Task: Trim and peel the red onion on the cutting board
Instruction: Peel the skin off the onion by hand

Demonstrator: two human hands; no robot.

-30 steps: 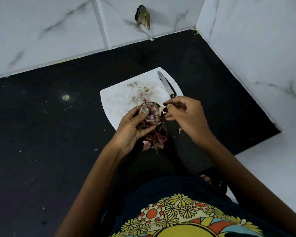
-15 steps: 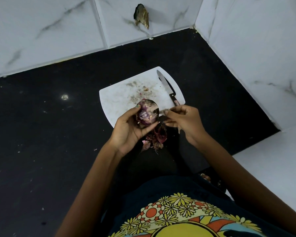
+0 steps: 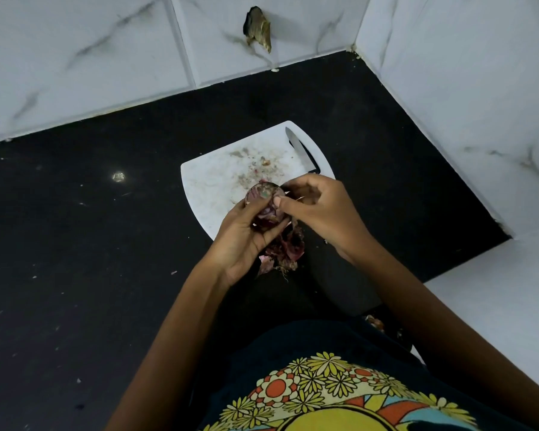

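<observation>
Both of your hands are meeting over the near edge of the board [image 3: 212,181], which is lying on the black floor [image 3: 91,244] close to the corner where the two tiled walls [image 3: 75,57] are joining. Your left hand [image 3: 246,241] is cupping the onion [image 3: 263,202] from below and from the side, its grip curling round it, with the thumb lying across the front of it. The onion is being held just above the board's near edge, not resting on it; its purple flesh and some loose skin are showing between your fingers. Your right hand [image 3: 318,209] is coming in from the right with its grip pressed together, thumb and forefinger pinching at the onion's right side; whether a strip of skin is actually caught between them, you cannot tell from here.

Below your hands, a heap of peels [image 3: 288,247] is lying at the board's near edge, partly spilling onto the floor, with a rooty end among them. Small scraps and stains are dotting the middle of the board. The knife [image 3: 299,149] is lying along the board's far right edge, tip pointing toward the far wall, handle end partly hidden behind your right hand, untouched by either hand.
</observation>
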